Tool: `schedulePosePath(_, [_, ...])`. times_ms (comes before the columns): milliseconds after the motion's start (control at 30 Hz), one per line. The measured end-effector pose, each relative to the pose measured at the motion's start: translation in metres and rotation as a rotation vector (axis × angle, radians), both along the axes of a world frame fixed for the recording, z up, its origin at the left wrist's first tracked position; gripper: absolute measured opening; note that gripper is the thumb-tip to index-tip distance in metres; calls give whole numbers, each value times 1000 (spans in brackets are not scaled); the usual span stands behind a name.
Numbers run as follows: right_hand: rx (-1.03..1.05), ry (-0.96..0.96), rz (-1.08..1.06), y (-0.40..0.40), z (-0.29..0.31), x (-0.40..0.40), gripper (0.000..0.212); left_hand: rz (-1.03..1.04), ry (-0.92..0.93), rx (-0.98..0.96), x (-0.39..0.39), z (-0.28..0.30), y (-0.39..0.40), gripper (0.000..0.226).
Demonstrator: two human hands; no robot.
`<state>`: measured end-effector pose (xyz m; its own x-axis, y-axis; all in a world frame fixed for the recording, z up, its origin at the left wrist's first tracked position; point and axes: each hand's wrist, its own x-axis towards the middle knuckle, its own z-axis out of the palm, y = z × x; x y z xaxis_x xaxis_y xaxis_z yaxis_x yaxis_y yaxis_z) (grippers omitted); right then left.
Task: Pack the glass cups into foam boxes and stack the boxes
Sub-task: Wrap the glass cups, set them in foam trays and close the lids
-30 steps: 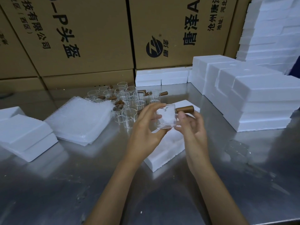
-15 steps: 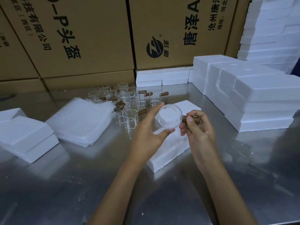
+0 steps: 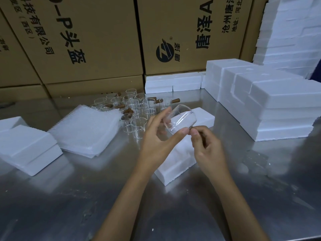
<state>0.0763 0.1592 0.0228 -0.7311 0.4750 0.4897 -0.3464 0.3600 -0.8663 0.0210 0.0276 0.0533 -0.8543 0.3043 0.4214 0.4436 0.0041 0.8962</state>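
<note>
1. Left hand (image 3: 156, 138) pinches the clear round glass cup (image 3: 182, 120) betw. thumb and fingers, holding it tilted in the air above the open white foam box (image 3: 175, 164) on the bench. Right hand (image 3: 208, 146) is curled at the cup's base end, prob. on its brown wooden handle, but the handle is mostly hidden, so can't be sure.
2. Step in hand, as I judge it: seat this cup in the foam box just below. To do it well: turn the cup so body & handle line up w/ the moulded recess, lower gently, don't force; thin glass walls, brittle foam edges.
3. Cup: thin, transparent, cylindrical, w/ a pouring lip at the rim. Slippery, so keep both hands on till seated.
4. More cups like it (image 3: 137, 108) stand clustered behind, some showing brown handles.
5. Shiny scuffed steel bench (image 3: 86, 197) is hard: a dropped cup likely breaks.
6. Stack of filled-looking white foam boxes (image 3: 278, 105) at right; grainy, matte, blocky. Pile of bubble-textured plastic sheets (image 3: 85, 131) at left.
</note>
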Motion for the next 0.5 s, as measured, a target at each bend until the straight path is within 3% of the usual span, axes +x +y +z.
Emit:
schedulePosePath(67, [-34, -31, -51, 1, -1, 0, 25, -34, -13, 49, 1, 0, 1, 64])
schedulePosePath(133, [-94, -45, -85, 4, -1, 0, 31, -12, -6, 65, -1, 0, 0, 47])
schedulePosePath(267, [-154, -56, -107, 7, -2, -1, 32, 199, 0, 54, -16, -6, -10, 18])
schedulePosePath(400, [-79, -23, -148, 8, -3, -2, 14, 547, 39, 15, -50, 0, -41, 21])
schedulePosePath(500, [-6, -48, -183, 6, -6, -2, 4, 766, 0, -223, -94, 11, -79, 31])
